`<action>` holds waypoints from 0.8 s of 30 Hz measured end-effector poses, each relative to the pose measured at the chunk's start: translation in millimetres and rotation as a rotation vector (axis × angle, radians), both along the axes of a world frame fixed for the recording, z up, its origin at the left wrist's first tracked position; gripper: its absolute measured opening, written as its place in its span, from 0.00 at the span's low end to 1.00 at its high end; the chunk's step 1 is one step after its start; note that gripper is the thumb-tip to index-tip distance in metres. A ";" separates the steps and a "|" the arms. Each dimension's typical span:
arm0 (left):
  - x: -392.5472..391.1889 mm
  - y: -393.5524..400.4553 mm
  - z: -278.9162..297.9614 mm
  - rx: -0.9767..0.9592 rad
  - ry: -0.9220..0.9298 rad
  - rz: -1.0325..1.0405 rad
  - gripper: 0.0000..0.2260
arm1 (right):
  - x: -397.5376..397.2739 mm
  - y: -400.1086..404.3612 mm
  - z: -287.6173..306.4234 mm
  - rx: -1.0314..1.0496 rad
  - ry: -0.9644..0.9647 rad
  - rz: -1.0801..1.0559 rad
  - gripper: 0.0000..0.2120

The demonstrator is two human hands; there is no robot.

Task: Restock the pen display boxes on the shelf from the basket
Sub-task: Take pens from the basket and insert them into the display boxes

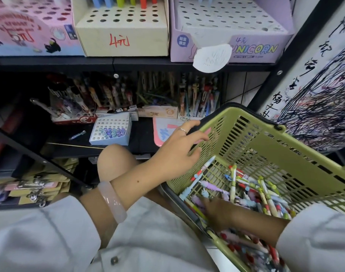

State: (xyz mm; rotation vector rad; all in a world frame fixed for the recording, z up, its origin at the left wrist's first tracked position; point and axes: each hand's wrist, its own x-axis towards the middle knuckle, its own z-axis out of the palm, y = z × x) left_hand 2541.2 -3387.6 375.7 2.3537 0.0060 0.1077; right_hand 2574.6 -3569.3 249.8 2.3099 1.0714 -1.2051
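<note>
Meanwhile the right hand [216, 213] is buried among the pens [252, 193] in the basket [265, 142]; its grip cannot be told. Spread loose, the left hand [179, 150] steadies the rim; the display box [111, 129] lies at ten o'clock.

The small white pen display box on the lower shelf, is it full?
Mostly empty: the small white pen display box shows few pen tops, other holes bare.

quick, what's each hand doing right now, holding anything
Left hand: open, fingers spread on the wall of the green plastic basket, holding nothing.
Right hand: down among the loose pens; grip cannot be told.
</note>
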 end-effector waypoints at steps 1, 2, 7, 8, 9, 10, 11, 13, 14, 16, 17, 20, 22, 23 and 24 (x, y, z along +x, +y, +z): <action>-0.7 -2.1 0.7 -0.012 -0.006 -0.009 0.12 | -3.3 -0.6 -3.8 0.033 -0.048 0.005 0.41; -1.3 -3.4 0.9 -0.024 -0.010 -0.018 0.12 | -5.8 -1.1 -7.4 0.067 -0.087 0.004 0.41; -3.9 -2.4 0.3 -0.056 -0.004 -0.034 0.11 | -0.1 -2.2 -12.3 0.127 -0.041 -0.130 0.31; -4.5 -1.1 0.6 -0.067 -0.007 -0.030 0.11 | 2.4 -2.7 -12.4 0.132 -0.021 -0.160 0.29; -5.1 0.3 1.0 -0.079 -0.016 -0.025 0.11 | 4.8 -3.6 -12.5 0.144 0.003 -0.205 0.29; -5.7 1.9 1.3 -0.088 -0.025 -0.019 0.11 | 8.0 -5.5 -11.4 0.162 0.039 -0.264 0.29; -6.0 3.6 1.6 -0.092 -0.033 -0.012 0.10 | 12.0 -8.4 -8.5 0.176 0.073 -0.322 0.31; -5.6 7.5 1.8 -0.101 -0.046 0.014 0.10 | 24.2 -14.7 3.2 0.189 0.131 -0.397 0.36; -5.6 9.3 2.3 -0.116 -0.051 0.033 0.10 | 31.2 -18.1 11.2 0.207 0.164 -0.433 0.38; -5.1 11.8 4.0 -0.154 -0.070 0.070 0.10 | 45.8 -23.8 30.3 0.276 0.208 -0.517 0.40; -4.6 12.4 4.9 -0.168 -0.080 0.084 0.09 | 52.5 -26.5 41.2 0.319 0.215 -0.561 0.40; -3.5 12.5 6.4 -0.196 -0.097 0.099 0.10 | 71.3 -30.1 76.8 0.446 0.226 -0.667 0.39; -4.0 10.1 6.6 -0.213 -0.097 0.101 0.10 | 80.9 -29.3 99.8 0.518 0.247 -0.704 0.40; -4.0 8.1 6.8 -0.228 -0.092 0.103 0.10 | 84.1 -28.4 110.7 0.558 0.265 -0.734 0.40; -3.9 5.9 7.5 -0.256 -0.083 0.101 0.09 | 86.4 -27.4 119.7 0.605 0.292 -0.770 0.40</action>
